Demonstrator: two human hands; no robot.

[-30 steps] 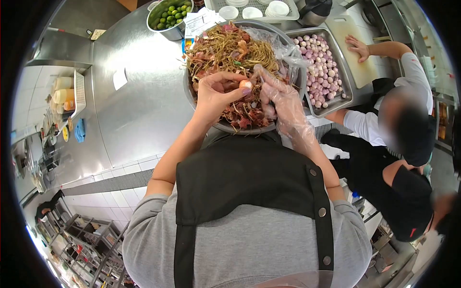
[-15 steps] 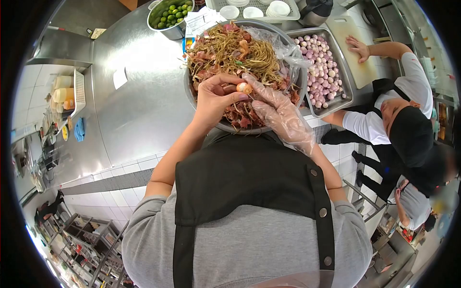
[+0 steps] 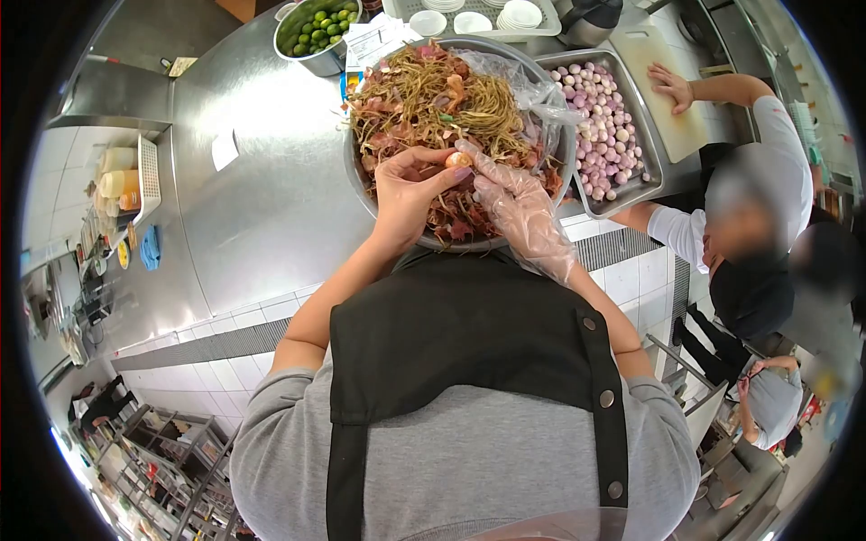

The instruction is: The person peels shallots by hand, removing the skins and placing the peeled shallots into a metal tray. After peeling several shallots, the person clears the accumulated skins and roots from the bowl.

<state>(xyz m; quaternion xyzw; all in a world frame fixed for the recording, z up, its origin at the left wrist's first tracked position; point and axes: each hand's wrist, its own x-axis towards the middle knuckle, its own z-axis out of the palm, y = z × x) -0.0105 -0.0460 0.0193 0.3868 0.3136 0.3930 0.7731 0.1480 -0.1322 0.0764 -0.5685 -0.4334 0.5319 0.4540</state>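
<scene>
A small orange-brown shallot (image 3: 457,160) is pinched between the fingertips of my bare left hand (image 3: 408,187). My right hand (image 3: 521,206), in a clear plastic glove, has its thumb and fingers closed in on the same shallot from the other side. Both hands are over the near part of a large round basin (image 3: 350,171). Dry reddish skins (image 3: 388,135) and stringy roots (image 3: 433,86) fill that basin. A crumpled clear plastic bag (image 3: 541,99) lies along its right side.
To the right, a metal tray (image 3: 651,171) holds many peeled shallots (image 3: 600,117). Beyond it a person's hand (image 3: 672,87) rests on a cutting board (image 3: 681,126). A pot of green limes (image 3: 316,59), papers (image 3: 377,41) and a tray of white dishes (image 3: 519,36) stand behind.
My hands have shifted slightly around the shallot, the gloved fingers closing nearer to it. The co-workers at the right have changed posture a little.
</scene>
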